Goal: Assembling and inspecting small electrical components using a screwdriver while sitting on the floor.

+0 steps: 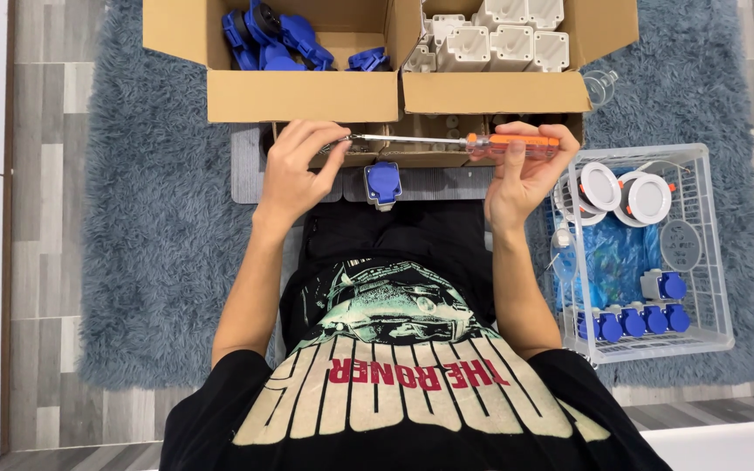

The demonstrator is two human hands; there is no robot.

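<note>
While the person sits on a shaggy blue-grey rug (141,227), both hands are raised in front of two open cardboard boxes; the right hand (521,170) is wrapped around the translucent orange handle of a long screwdriver with a thin steel shaft (447,141), held level, its tip pointing toward the left hand (294,170); the left hand's fingers are pinched closed at that tip, apparently on something small, though what it grips is too small to tell. Just below the shaft, between the wrists, a blue and grey lidded socket (383,184) rests on a grey slatted mat (250,170). One cardboard box (303,96) holds blue plastic parts; the other cardboard box (495,92) holds white plastic housings. Beside the right forearm stands a clear plastic crate (709,253) with round white fittings and more blue sockets. My judgement: a tiny piece pinched at the tip could slip from the fingers into the deep rug pile and be hard to find; the sharp tip sits close to the fingertips, so a push along the shaft could jab them.
</note>
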